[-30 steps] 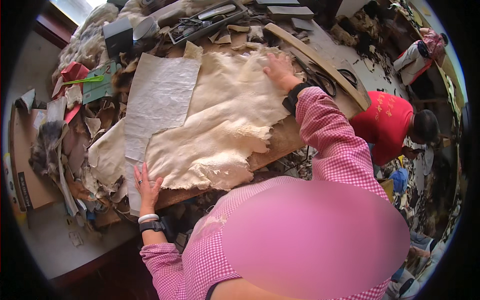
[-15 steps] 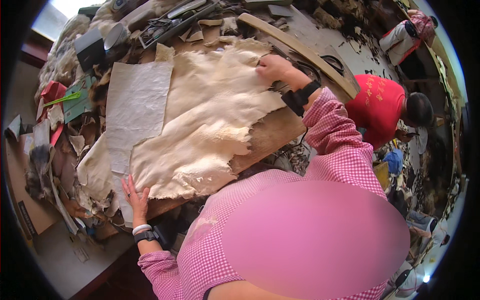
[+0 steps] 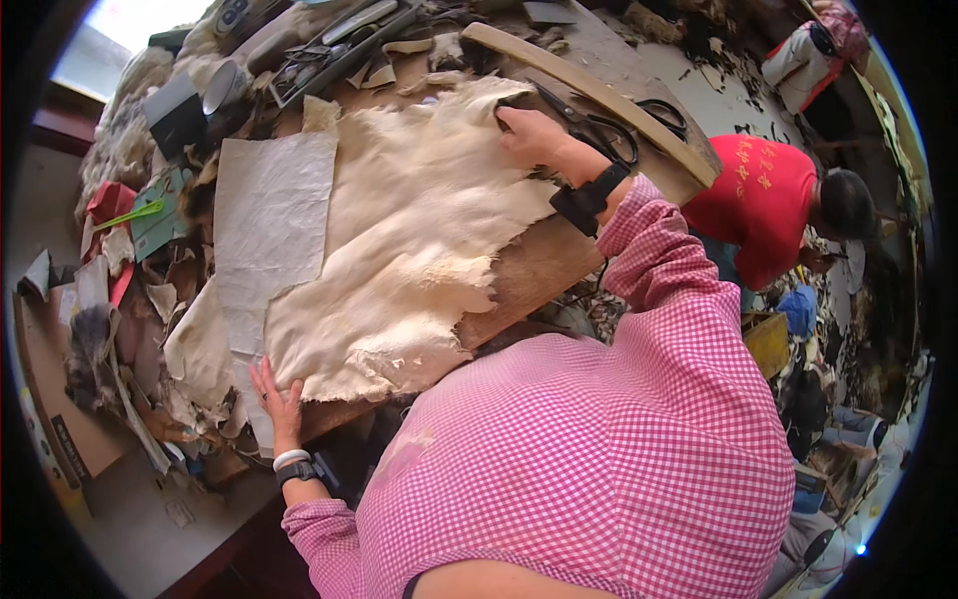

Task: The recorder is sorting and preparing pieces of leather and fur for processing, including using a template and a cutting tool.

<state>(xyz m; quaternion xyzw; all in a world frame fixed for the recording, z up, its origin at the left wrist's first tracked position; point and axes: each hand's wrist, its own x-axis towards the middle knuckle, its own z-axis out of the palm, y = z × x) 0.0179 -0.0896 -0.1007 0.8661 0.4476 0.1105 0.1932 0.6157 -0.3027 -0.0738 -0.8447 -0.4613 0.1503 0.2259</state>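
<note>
A pale cream hide [image 3: 399, 240] with ragged edges lies spread over a wooden board. Along its left side runs a long whitish sheet, like a paper pattern [image 3: 271, 210], overlapping the hide. My left hand [image 3: 281, 404] rests flat at the near end of this sheet, fingers spread across the sheet and the hide's edge. At the hide's far right corner, my right hand [image 3: 536, 138] is closed on the edge, where a dark underside shows. Just beyond that hand lie black-handled scissors [image 3: 611, 135], partly hidden by my wrist.
A long wooden bar [image 3: 599, 95] lies beyond the scissors. A tray of tools [image 3: 344, 45] sits at the back, near a dark box [image 3: 178, 115]. Hide scraps [image 3: 100, 339] crowd the left. A person in a red shirt [image 3: 753, 205] bends at the right; another stands farther back.
My right hand has shifted slightly left along the hide's far corner, and more of the scissors shows. My left hand stays on the sheet. The whole view has shifted a little.
</note>
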